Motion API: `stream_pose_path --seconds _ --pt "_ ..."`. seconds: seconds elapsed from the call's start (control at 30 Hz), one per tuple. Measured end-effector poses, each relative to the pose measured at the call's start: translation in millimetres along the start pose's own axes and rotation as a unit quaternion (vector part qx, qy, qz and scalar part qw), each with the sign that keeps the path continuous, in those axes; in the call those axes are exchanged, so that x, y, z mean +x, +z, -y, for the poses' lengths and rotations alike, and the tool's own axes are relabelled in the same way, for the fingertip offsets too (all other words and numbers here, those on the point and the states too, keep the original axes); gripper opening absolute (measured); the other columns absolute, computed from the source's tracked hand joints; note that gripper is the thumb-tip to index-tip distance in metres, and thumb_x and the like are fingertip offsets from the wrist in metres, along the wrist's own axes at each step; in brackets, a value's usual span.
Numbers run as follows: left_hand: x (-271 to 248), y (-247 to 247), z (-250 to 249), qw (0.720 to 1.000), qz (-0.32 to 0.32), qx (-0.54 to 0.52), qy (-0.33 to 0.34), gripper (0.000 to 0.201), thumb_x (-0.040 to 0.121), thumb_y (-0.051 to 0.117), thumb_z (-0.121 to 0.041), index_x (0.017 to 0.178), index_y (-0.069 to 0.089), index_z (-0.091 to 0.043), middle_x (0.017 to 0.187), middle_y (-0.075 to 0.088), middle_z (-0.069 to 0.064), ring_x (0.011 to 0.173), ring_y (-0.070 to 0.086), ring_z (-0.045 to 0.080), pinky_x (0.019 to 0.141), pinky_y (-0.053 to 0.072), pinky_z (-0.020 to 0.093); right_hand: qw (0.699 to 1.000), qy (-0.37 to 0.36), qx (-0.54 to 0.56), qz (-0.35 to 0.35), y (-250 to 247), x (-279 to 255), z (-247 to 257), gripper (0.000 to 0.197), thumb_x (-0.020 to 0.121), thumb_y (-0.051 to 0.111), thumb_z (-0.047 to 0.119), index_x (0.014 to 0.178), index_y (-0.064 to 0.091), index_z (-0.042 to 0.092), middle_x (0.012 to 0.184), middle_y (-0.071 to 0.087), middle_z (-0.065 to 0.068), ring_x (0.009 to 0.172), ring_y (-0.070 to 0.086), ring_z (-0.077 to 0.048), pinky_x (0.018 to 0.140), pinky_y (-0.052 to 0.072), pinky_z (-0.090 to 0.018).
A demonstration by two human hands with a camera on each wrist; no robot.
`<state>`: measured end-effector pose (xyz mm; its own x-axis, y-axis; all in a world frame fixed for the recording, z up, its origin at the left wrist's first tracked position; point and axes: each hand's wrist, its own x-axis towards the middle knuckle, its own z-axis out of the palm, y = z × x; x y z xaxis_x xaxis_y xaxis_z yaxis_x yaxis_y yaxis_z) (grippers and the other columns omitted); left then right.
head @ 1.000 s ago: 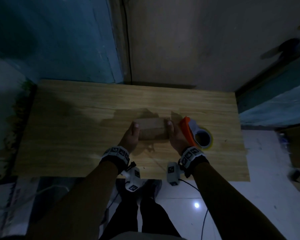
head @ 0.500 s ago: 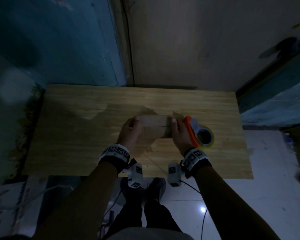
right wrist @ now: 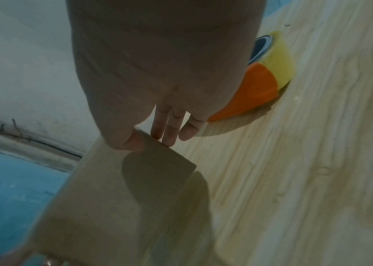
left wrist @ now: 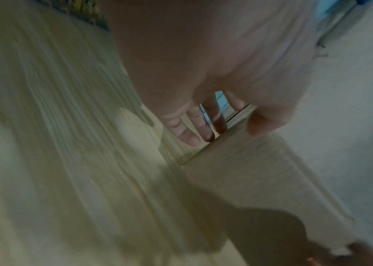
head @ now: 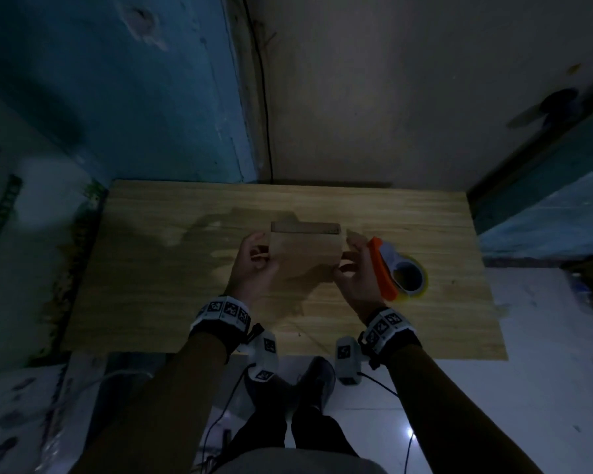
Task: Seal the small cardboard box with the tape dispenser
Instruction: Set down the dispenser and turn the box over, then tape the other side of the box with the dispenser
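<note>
A small brown cardboard box [head: 305, 253] is held a little above the wooden table [head: 172, 268] at its middle. My left hand [head: 254, 260] grips the box's left end, thumb on the near side and fingers behind. In the left wrist view this hand [left wrist: 231, 129] pinches the box [left wrist: 260, 180] at its corner. My right hand [head: 353, 268] grips the right end the same way. In the right wrist view its thumb lies on the box [right wrist: 112, 198] and the fingers [right wrist: 167, 133] reach behind. The orange tape dispenser [head: 382, 271] with its yellow roll [right wrist: 281, 59] lies just right of my right hand.
The table stands against a blue and beige wall [head: 356, 97]. A white tiled floor [head: 528, 371] lies to the right and in front. My legs and cables from the wrist cameras hang below the table's near edge [head: 288, 354].
Both hands have turned the box up from lying flat, so a broad face now looks toward me. The dispenser has stayed in place.
</note>
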<state>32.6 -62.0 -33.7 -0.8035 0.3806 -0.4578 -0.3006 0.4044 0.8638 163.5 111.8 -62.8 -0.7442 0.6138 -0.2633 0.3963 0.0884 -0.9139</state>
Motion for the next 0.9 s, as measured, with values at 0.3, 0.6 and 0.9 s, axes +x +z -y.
stream_pose_path --seconds 0.3,0.6,0.9 --pt "-11.8 1.5 21.9 0.999 -0.011 0.042 0.003 0.055 0.089 0.062 -0.036 0.136 0.035 -0.033 0.11 0.054 -0.004 0.094 0.057 0.015 0.074 0.051 0.029 0.999 0.048 -0.012 0.008 8.8 -21.8 -6.9 0.042 0.096 0.057 0.029 0.132 0.039 0.016 0.106 0.06 0.0 0.082 0.061 -0.002 0.072 0.054 -0.026" --pt "1.3 3.6 42.8 0.956 0.021 0.245 0.158 0.028 0.093 0.055 -0.021 0.119 0.059 -0.028 0.13 0.041 0.0 0.11 0.052 0.013 0.092 0.042 0.017 0.972 -0.092 -0.21 0.056 7.9 -19.6 -14.7 0.041 0.098 0.048 0.038 0.138 0.04 0.041 0.127 0.049 0.003 0.073 0.066 -0.01 0.071 0.058 -0.041" --pt "9.1 11.6 52.8 0.958 -0.027 0.22 0.18 0.013 0.089 0.058 -0.037 0.1 0.064 -0.033 0.114 0.057 -0.001 0.098 0.06 0.011 0.085 0.052 0.025 0.972 -0.096 -0.196 0.09 -1.1 -13.5 -17.3 0.039 0.098 0.051 0.038 0.137 0.044 0.04 0.127 0.049 0.003 0.099 0.057 -0.013 0.078 0.054 -0.033"
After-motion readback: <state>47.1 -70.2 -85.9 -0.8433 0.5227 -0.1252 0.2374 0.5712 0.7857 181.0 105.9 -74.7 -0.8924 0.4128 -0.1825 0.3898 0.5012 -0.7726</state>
